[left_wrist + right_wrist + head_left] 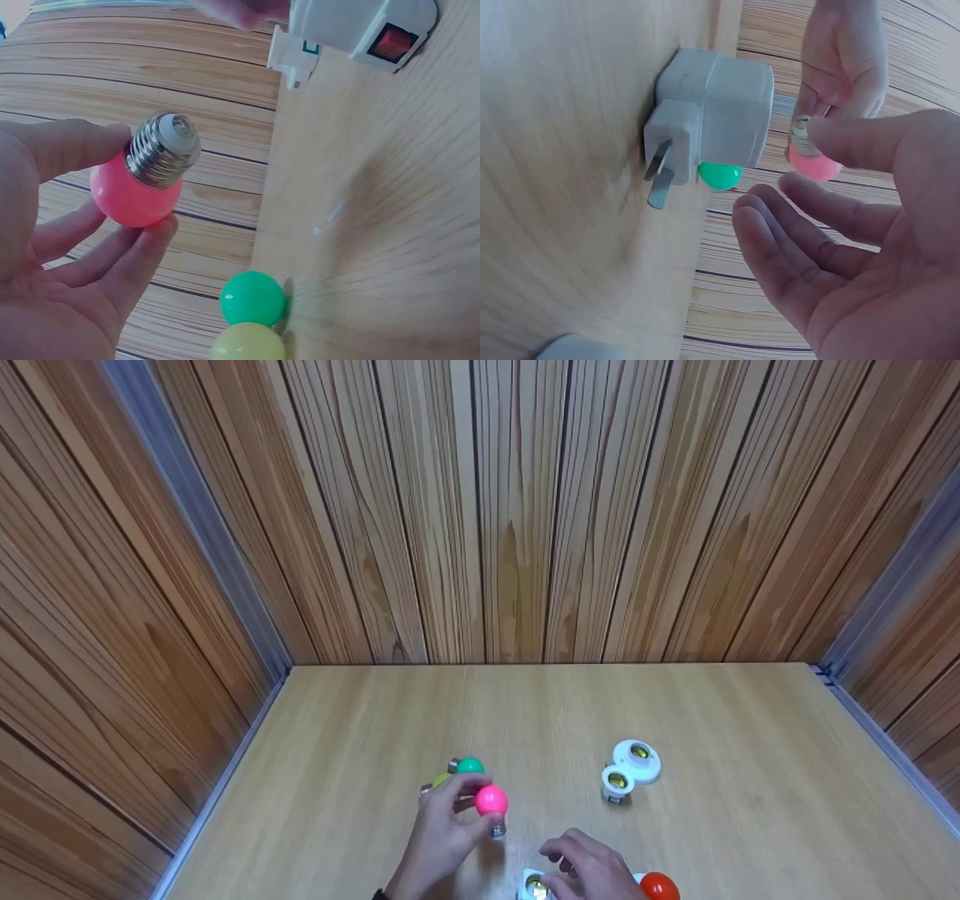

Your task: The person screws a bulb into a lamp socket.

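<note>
My left hand (pixel 442 831) pinches a pink light bulb (pixel 491 799) between thumb and fingers. The bulb is held above the table, its metal screw base pointing down in the head view; the left wrist view shows the threads (pixel 154 157) bare beside the thumb. Nothing is held by my right hand (pixel 592 866), whose fingers are loosely bent with the thumb apart. It is close to a white plug-in lamp socket (pixel 731 109) that has flat metal prongs and a red switch (pixel 392 42). In the head view this hand partly covers that socket.
A green bulb (pixel 470 765) and a yellow bulb (pixel 441 779) lie together beyond my left hand. Two white lamp holders (pixel 649 769) stand at the right. A red bulb (pixel 660 886) shows beside my right hand. Wood-panelled walls (pixel 517 510) enclose the table.
</note>
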`<state>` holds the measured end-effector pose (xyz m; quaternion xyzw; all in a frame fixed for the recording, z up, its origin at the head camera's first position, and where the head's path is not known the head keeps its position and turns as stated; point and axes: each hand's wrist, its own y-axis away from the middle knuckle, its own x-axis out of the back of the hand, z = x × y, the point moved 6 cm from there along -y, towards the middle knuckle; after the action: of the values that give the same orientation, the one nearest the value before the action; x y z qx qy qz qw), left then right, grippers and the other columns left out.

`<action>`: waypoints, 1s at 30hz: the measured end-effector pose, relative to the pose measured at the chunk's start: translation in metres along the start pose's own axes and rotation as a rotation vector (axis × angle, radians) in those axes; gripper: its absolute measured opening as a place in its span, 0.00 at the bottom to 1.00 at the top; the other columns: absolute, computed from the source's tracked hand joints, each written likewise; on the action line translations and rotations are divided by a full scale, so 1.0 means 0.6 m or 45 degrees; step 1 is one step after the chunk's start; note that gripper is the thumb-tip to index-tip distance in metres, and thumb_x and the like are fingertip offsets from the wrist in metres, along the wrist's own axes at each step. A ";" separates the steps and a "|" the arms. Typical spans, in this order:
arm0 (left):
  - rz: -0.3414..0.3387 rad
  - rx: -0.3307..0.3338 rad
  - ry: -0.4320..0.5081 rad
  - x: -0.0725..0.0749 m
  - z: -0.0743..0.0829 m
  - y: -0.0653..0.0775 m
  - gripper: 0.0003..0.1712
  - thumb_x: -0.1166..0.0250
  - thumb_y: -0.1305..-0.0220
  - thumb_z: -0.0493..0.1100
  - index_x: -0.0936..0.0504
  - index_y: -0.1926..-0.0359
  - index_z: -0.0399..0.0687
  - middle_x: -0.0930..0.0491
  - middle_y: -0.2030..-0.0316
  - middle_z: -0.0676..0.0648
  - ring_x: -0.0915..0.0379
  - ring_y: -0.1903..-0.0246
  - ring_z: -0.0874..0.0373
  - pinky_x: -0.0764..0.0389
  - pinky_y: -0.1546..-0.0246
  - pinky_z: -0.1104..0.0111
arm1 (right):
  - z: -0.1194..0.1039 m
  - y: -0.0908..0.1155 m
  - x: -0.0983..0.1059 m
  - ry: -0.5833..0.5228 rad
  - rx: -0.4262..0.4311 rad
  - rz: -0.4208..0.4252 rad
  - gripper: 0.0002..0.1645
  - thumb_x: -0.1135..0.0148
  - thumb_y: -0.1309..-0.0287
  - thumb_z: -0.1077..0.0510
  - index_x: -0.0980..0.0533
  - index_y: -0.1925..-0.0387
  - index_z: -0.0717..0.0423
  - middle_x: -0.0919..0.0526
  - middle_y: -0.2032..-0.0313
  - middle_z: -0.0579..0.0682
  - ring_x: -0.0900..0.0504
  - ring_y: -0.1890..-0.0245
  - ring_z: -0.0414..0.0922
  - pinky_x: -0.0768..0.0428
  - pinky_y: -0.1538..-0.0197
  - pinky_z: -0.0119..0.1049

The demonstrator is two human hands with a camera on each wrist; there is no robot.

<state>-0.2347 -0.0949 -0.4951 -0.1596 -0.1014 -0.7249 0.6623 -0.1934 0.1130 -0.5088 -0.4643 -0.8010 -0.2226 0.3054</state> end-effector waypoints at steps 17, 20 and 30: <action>-0.188 0.046 0.178 -0.042 -0.054 0.001 0.27 0.25 0.47 0.45 0.18 0.44 0.55 0.22 0.44 0.49 0.20 0.46 0.57 0.18 0.44 0.67 | 0.011 -0.002 0.005 -0.061 -0.042 0.142 0.17 0.36 0.37 0.52 0.22 0.49 0.53 0.18 0.61 0.44 0.26 0.66 0.27 0.22 0.62 0.22; -0.229 0.081 0.266 -0.050 -0.060 0.001 0.33 0.24 0.49 0.45 0.22 0.39 0.55 0.20 0.44 0.48 0.20 0.45 0.56 0.19 0.41 0.64 | 0.013 -0.003 0.006 -0.047 -0.035 0.185 0.19 0.36 0.37 0.53 0.23 0.47 0.53 0.18 0.60 0.46 0.24 0.65 0.29 0.21 0.62 0.23; -0.391 0.170 0.451 -0.073 -0.051 0.014 0.50 0.24 0.48 0.54 0.42 0.28 0.70 0.14 0.49 0.53 0.18 0.46 0.57 0.22 0.38 0.56 | -0.007 0.010 0.006 0.097 0.191 0.370 0.33 0.29 0.45 0.57 0.26 0.38 0.34 0.21 0.47 0.40 0.21 0.51 0.40 0.17 0.52 0.30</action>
<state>-0.2262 -0.0662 -0.5403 0.0313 -0.0544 -0.8256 0.5608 -0.1884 0.1150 -0.5029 -0.5425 -0.7276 -0.1332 0.3982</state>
